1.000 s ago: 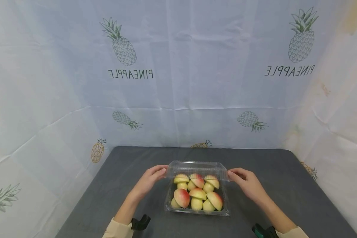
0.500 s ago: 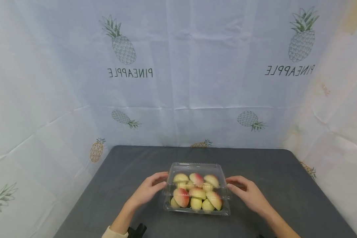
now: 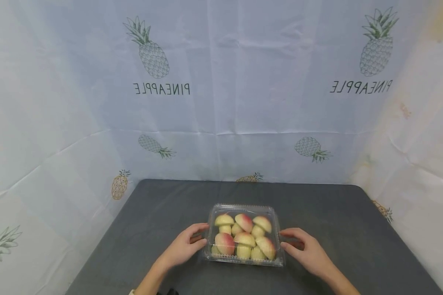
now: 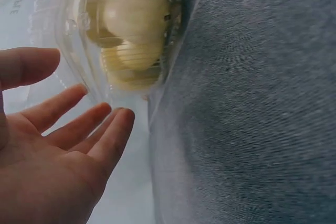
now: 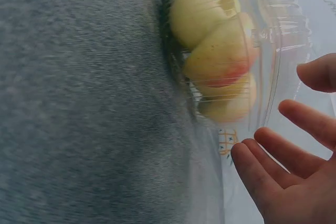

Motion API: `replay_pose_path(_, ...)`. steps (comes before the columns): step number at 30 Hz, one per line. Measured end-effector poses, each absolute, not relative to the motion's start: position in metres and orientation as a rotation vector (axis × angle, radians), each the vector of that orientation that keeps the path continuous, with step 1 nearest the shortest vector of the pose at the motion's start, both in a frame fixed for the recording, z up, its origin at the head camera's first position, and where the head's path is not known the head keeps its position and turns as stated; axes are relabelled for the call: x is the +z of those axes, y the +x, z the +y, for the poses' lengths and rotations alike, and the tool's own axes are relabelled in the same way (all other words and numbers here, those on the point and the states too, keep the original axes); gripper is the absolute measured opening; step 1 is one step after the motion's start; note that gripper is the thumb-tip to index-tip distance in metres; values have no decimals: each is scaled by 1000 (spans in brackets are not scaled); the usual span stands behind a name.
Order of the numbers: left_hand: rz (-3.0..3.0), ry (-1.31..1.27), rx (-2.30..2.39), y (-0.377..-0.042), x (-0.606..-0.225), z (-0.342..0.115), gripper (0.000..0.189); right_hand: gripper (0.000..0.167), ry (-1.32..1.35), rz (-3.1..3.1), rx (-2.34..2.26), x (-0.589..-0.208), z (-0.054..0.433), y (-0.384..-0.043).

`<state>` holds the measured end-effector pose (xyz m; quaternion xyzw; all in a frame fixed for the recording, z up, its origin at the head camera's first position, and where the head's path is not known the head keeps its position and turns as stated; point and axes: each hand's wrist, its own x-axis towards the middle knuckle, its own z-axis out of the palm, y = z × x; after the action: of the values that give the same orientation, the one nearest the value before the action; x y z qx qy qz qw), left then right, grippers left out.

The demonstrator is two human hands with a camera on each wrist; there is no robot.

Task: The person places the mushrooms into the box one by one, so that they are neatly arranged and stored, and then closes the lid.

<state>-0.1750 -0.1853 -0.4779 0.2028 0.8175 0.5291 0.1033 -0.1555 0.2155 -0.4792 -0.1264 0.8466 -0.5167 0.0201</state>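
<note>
A clear plastic clamshell box [image 3: 243, 208] sits on the dark table, its lid lying down over the base. Inside are several rounded yellow pieces with red blushes [image 3: 245, 239], like fruit, some stacked in mushroom-like shapes. At the box's left side is my left hand [image 3: 186, 246], thumb and fingers spread apart, fingertips right by the lid's edge. My right hand [image 3: 304, 250] mirrors it on the right side. Both wrist views show relaxed fingers: the left fingers [image 4: 118, 135] and the right fingers [image 5: 252, 166] reach toward the clear wall without curling round it.
The dark grey table [image 3: 162, 205] has rounded back corners. White cloth [image 3: 221, 102] printed with pineapples and mirrored lettering hangs behind it and along both sides.
The lid has swung down toward me from partly raised to lying over the base. Both hands have come nearer with it, and their pinch on its edges has loosened.
</note>
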Motion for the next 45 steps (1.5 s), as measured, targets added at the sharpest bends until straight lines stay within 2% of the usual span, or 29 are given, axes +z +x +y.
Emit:
replay_pose_path(10,2453,565,1452,-165,-477,-184,49,40,-380,2598,-1599,-489,216,-150)
replay_pose_path(19,2277,492,1644,-160,-483,-181,61,42,-289,2568,-1603,-491,215,-147)
replay_pose_path(34,2187,422,1684,-155,-486,-181,64,44,-226,2382,-1597,-492,221,-142)
replay_pose_path(45,2121,360,1739,-156,-485,-172,64,33,-304,2174,-1668,-497,219,-144)
